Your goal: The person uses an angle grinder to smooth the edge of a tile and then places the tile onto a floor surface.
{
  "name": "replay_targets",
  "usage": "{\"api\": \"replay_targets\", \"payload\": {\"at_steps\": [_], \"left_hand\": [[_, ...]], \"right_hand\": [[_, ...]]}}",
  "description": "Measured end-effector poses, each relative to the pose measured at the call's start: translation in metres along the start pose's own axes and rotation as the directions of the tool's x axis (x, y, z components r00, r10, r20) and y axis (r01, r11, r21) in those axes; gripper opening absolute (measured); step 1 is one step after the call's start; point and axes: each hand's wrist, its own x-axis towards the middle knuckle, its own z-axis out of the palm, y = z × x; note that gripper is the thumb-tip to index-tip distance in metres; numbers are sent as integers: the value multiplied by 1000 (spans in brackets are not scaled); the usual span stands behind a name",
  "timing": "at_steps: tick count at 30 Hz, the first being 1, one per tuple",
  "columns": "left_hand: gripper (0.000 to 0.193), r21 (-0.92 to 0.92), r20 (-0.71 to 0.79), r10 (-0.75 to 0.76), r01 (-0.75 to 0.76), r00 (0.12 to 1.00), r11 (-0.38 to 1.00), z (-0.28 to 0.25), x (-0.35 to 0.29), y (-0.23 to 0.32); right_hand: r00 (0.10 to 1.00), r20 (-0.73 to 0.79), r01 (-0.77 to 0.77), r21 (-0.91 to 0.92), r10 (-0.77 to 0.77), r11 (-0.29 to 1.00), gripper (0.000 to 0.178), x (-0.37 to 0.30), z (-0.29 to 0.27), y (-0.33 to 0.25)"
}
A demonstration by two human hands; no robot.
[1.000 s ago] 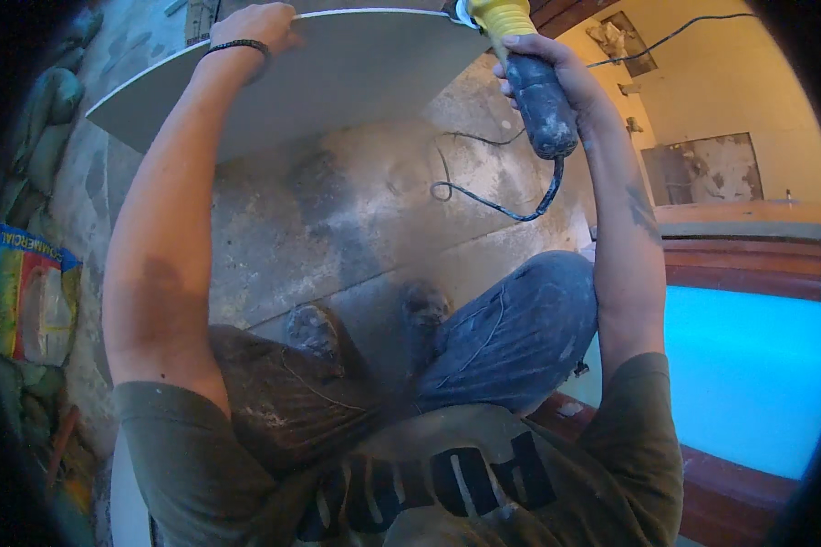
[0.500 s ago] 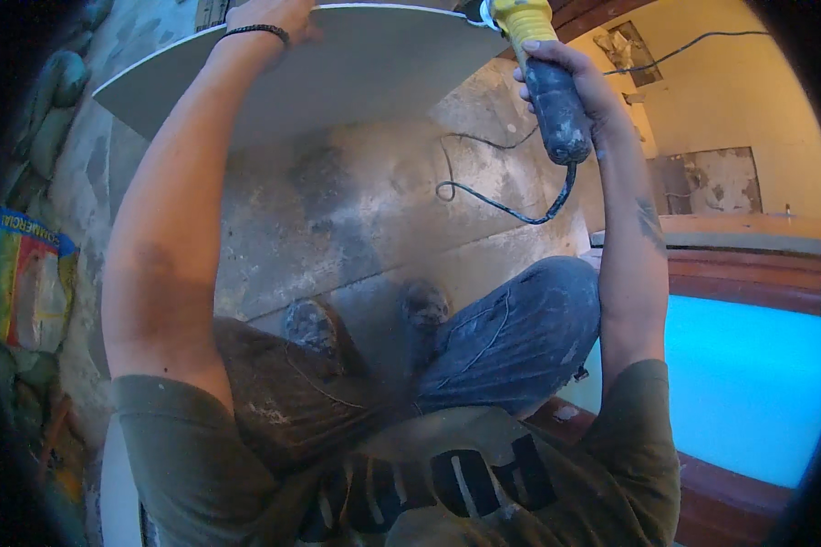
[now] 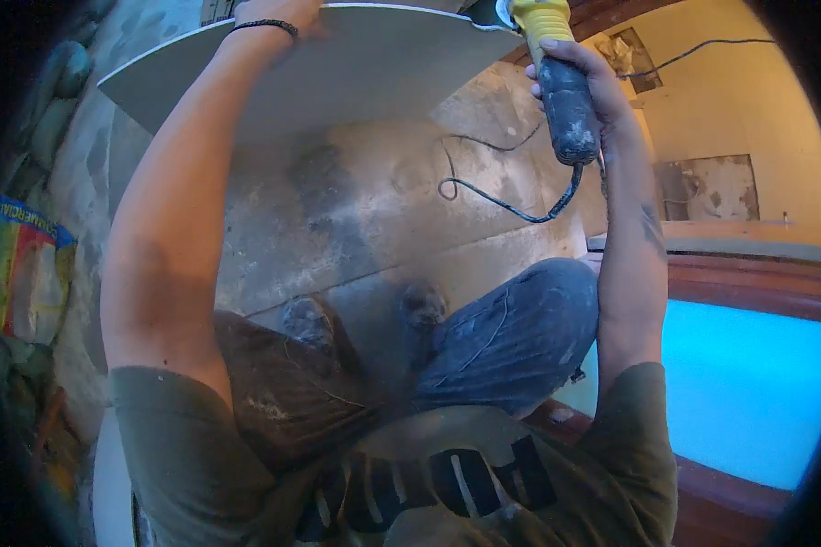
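Head view: the power tool [image 3: 569, 111], yellow at the neck with a dark, dust-smeared grip, is at 1 o'clock, its head cut by the top border and just beside the right end of the panel [image 3: 365, 77]; whether the two touch, I cannot tell. The right hand [image 3: 602, 82] has its fingers clamped around that grip. The panel, pale-edged with a greyish face, spreads between 11 and 12 o'clock. At 11 o'clock the left hand [image 3: 287, 13], below a dark bracelet [image 3: 265, 25], is at the panel's upper edge; its fingertips are out of sight, so I cannot tell whether they grip. From the grip's butt a cord [image 3: 545, 220] loops toward 2 o'clock over the stained floor [image 3: 365, 201]. Dusty jeans [image 3: 520, 333] bend at 4 o'clock. Farther out are a yellowish wall [image 3: 748, 100] at 2, a bright blue surface [image 3: 748, 392] between 3 and 4, a colourful bag [image 3: 32, 278] at 9 and dark green sacks [image 3: 53, 132] at 10.
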Motion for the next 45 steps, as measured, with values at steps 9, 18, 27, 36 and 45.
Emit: {"api": "replay_targets", "payload": {"at_steps": [9,18,27,36,45], "left_hand": [[39,8,-29,-26,26,999,1000,4,-3,-5],[43,-43,-6,-22,22,1000,999,11,-12,-15],[43,-12,3,-36,36,999,999,18,-8,-20],[42,-42,-56,11,-14,998,999,18,-9,-20],[45,-7,14,-31,32,999,999,21,-8,-19]], "right_hand": [[996,86,-12,1,11,1000,47,12,0,14],[998,67,2,-15,-1,1000,51,10,20,18],[993,119,-2,-37,7,999,53,14,32,21],[992,120,-22,-52,29,998,56,17,26,20],[998,65,6,-63,-2,998,52,15,26,27]]}}
